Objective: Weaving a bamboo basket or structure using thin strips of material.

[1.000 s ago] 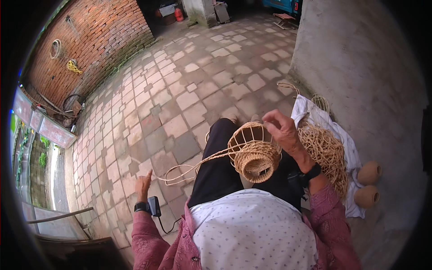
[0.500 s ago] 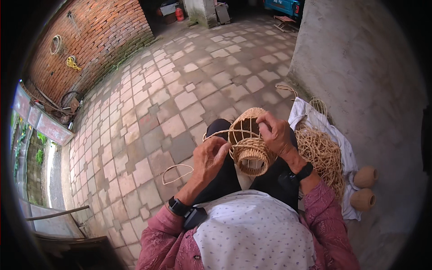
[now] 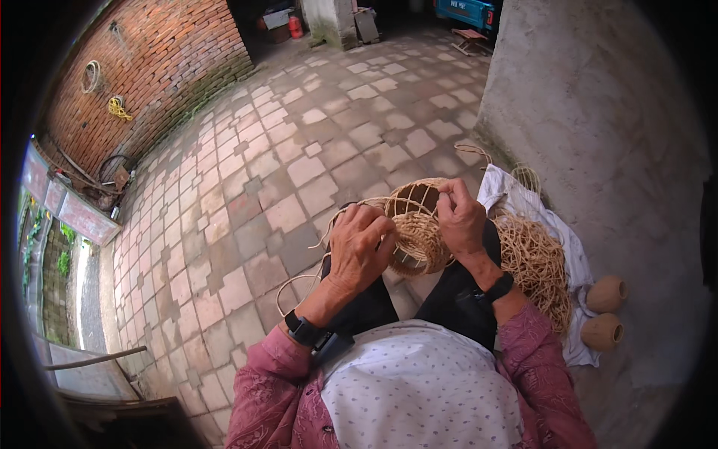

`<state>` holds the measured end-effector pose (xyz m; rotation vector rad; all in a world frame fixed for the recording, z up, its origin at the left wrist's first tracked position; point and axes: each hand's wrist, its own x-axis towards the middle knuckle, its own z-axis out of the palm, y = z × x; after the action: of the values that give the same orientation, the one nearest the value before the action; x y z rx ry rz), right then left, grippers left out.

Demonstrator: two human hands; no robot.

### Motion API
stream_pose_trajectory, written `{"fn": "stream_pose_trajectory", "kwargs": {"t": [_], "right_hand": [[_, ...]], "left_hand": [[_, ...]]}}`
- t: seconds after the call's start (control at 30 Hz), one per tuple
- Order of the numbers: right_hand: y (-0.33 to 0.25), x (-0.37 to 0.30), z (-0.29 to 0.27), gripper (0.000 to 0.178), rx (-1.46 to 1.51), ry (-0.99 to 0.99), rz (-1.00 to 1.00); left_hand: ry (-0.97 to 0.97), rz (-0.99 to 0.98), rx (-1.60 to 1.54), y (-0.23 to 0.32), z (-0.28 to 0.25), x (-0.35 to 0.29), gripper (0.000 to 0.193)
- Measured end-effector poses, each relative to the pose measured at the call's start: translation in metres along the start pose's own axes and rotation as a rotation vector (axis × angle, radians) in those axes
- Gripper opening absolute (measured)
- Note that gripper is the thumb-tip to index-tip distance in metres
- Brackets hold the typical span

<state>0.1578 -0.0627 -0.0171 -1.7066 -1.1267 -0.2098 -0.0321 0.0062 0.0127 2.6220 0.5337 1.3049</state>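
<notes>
A woven straw basket [image 3: 416, 233] rests tilted between my knees. It has a tightly coiled collar and an openwork part with bare upright strands. My left hand [image 3: 361, 245] is curled closed against the left side of the collar, its fingertips partly hidden. At the upper right of the openwork, my right hand [image 3: 459, 218] pinches the basket with thumb and fingers. A twisted straw cord [image 3: 334, 218] leaves the top of the basket, passes behind my left hand and loops down over my left knee.
To my right, a heap of loose straw cord [image 3: 532, 262] lies on a white cloth [image 3: 550, 217]. Two small tan pots [image 3: 604, 294] stand beside it, near a concrete wall [image 3: 591, 112]. Paving stones [image 3: 224, 217] stretch ahead to a brick wall [image 3: 164, 60].
My left hand has moved up and turned over, its back now upward. My right hand has shifted slightly up and right. The basket has tilted, and the cord now arches higher.
</notes>
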Motion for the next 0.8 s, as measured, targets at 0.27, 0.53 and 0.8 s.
{"fn": "stream_pose_trajectory", "kwargs": {"t": [0.27,0.53,0.8], "right_hand": [[0.023,-0.003,-0.007,0.007,0.22,0.171,0.196],[0.023,-0.036,0.007,0.007,0.247,0.139,0.237],[0.004,-0.066,-0.006,0.006,0.307,-0.059,0.232]], "left_hand": [[-0.762,-0.626,-0.598,-0.085,-0.084,-0.034,0.025],[-0.28,-0.59,-0.238,-0.083,-0.116,-0.022,0.017],[-0.5,-0.953,-0.854,-0.008,-0.02,-0.049,0.038]]}}
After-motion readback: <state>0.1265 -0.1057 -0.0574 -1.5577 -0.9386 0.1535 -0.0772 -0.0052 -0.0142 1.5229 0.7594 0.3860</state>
